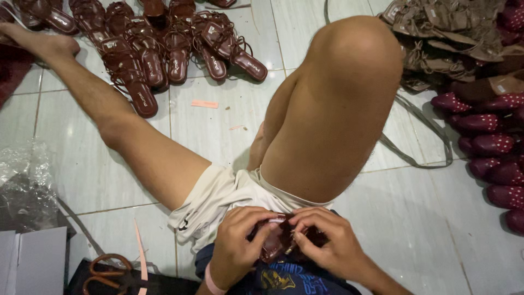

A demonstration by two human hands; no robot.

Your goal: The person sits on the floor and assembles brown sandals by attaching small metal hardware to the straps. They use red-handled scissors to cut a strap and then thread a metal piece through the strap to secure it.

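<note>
Sandal [281, 240], dark brown, sat clenched between left hand [236, 246] and right hand [333, 246] at six o'clock, strap-fitting seemingly underway; careful threading looked needed.

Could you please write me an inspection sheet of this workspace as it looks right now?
Surface: glossy pale tiled floor; the person sits on it.
Job's things: a dark brown sandal held in the lap.
Clutter: row of brown strappy sandals ahead, tan sandals heaped to one side, maroon dotted soles stacked below them, orange-handled scissors, crumpled clear plastic, small orange scrap.
Hands: left hand and right hand both grip the sandal.
Cables: nothing seen; a grey strap loops on the floor.
Surroundings: white boxes at the lower corner.
</note>
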